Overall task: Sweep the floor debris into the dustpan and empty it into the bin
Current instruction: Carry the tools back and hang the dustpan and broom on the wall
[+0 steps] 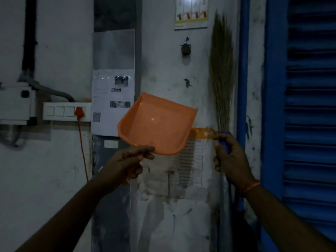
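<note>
I hold an orange plastic dustpan [156, 124] up in front of the wall, its open scoop facing me and its flat handle [201, 132] pointing right. My left hand [127, 160] pinches the pan's lower rim. A grass broom [221, 70] stands upright against the wall with its bristles up. My right hand [231, 157] is closed around its blue grip, just below the bristles and touching the tip of the dustpan handle. No floor, debris or bin is in view.
The scene is dim. A white switchboard [67, 111] with a red plug and hanging red cord is at left. Papers [112, 102] are stuck to the wall. Two hooks [185, 49] sit above the pan. A blue shutter [309, 106] and a blue pipe [242, 88] fill the right.
</note>
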The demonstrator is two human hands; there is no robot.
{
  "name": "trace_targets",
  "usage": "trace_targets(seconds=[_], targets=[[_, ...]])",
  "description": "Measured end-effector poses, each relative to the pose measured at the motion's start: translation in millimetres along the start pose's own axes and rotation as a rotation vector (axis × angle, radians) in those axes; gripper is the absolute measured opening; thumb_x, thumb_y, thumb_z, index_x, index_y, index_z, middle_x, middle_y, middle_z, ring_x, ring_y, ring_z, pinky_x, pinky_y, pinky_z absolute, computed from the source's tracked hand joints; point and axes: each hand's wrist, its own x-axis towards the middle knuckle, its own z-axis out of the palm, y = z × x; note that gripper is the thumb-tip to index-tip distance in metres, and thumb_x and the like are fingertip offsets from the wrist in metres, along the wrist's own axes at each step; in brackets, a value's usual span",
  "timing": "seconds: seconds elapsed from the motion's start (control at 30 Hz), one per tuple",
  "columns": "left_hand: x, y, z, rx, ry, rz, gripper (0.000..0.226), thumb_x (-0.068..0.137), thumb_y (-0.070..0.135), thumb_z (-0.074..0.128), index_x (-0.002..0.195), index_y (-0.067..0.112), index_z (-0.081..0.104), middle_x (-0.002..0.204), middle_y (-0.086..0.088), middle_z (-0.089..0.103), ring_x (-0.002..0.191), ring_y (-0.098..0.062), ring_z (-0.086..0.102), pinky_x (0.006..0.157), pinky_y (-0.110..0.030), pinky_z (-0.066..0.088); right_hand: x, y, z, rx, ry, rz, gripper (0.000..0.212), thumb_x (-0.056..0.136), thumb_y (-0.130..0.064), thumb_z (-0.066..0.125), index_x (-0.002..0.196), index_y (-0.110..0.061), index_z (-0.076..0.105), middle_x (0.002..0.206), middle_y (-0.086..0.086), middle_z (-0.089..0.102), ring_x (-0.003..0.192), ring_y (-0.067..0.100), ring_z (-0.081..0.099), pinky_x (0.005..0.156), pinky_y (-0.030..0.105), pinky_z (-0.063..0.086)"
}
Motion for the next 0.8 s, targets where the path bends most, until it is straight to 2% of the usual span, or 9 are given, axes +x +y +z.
trace_targets(seconds=[0.07,0.13,0.23,0.33,0.4,0.53,0.67,0.8], targets=[[13.5,9.6,-8.8,0.01,-0.068,0.02,0.035,0.102,0.008,0.05,0.137,0.011,0.056,0.119,-0.022,0.068,0.058,-0.017,0.052,0.048,-0.022,0.042,14.6,6.9,-4.5,0.022,-0.009,-0.02,0.011,0.101,-0.015,0.053,0.107,-0.016,0.062,0.074,0.009,0.059,0.048,0.021,0.05,0.042,0.028,0.044],[24.9,18.0,-21.4,0.033,-0.149,0.026,0.043,0.099,0.018,0.063,0.137,0.014,0.043,0.118,-0.023,0.068,0.058,-0.02,0.054,0.049,-0.027,0.046,30.3,12.3,-9.8,0.035,-0.008,-0.045,0.012,0.101,-0.016,0.054,0.108,-0.015,0.063,0.074,0.01,0.059,0.049,0.023,0.051,0.043,0.029,0.044],[45.4,37.2,-40.8,0.3,-0.159,0.01,0.058,0.088,0.029,0.066,0.134,0.028,0.031,0.117,-0.018,0.072,0.064,-0.028,0.059,0.054,-0.034,0.051,52.5,16.0,-16.5,0.061,-0.005,-0.081,0.01,0.1,-0.016,0.055,0.105,-0.018,0.063,0.073,0.009,0.057,0.049,0.023,0.05,0.044,0.03,0.045],[70.1,64.5,-51.8,0.467,-0.139,-0.008,0.063,0.087,0.034,0.072,0.132,0.034,0.027,0.113,-0.015,0.073,0.063,-0.024,0.063,0.054,-0.033,0.053,69.9,14.8,-20.2,0.072,-0.011,-0.119,0.012,0.101,-0.013,0.053,0.105,-0.018,0.062,0.066,0.009,0.053,0.049,0.024,0.049,0.043,0.031,0.045],[89.6,82.5,-59.2,0.492,-0.166,-0.02,0.059,0.093,0.027,0.072,0.132,0.036,0.028,0.114,-0.019,0.071,0.065,-0.025,0.062,0.057,-0.035,0.054,79.0,11.6,-22.0,0.078,-0.014,-0.143,0.012,0.101,-0.012,0.052,0.105,-0.018,0.061,0.064,0.009,0.051,0.049,0.024,0.048,0.042,0.031,0.044],[124.1,116.8,-70.4,0.588,-0.277,-0.048,0.064,0.083,0.03,0.082,0.125,0.036,0.036,0.114,-0.022,0.064,0.07,-0.03,0.057,0.061,-0.044,0.047,89.1,5.7,-18.0,0.091,-0.037,-0.163,0.011,0.101,-0.012,0.051,0.104,-0.017,0.061,0.062,0.008,0.051,0.048,0.022,0.048,0.041,0.029,0.044],[143.4,140.6,-66.4,0.74,-0.329,-0.006,0.046,0.089,0.017,0.076,0.122,0.027,0.045,0.116,-0.007,0.063,0.07,-0.022,0.063,0.06,-0.037,0.052,92.5,4.1,-10.3,0.125,-0.073,-0.162,0.011,0.1,-0.013,0.052,0.104,-0.016,0.062,0.063,0.014,0.051,0.049,0.023,0.047,0.043,0.031,0.044],[151.7,151.3,-65.1,0.877,-0.298,0.088,0.028,0.087,0.016,0.078,0.109,0.019,0.062,0.117,-0.004,0.065,0.076,-0.028,0.074,0.06,-0.034,0.058,88.6,-1.8,-5.6,0.145,-0.102,-0.163,0.017,0.09,-0.029,0.058,0.103,-0.021,0.063,0.056,0.009,0.052,0.048,0.024,0.047,0.044,0.031,0.044]])
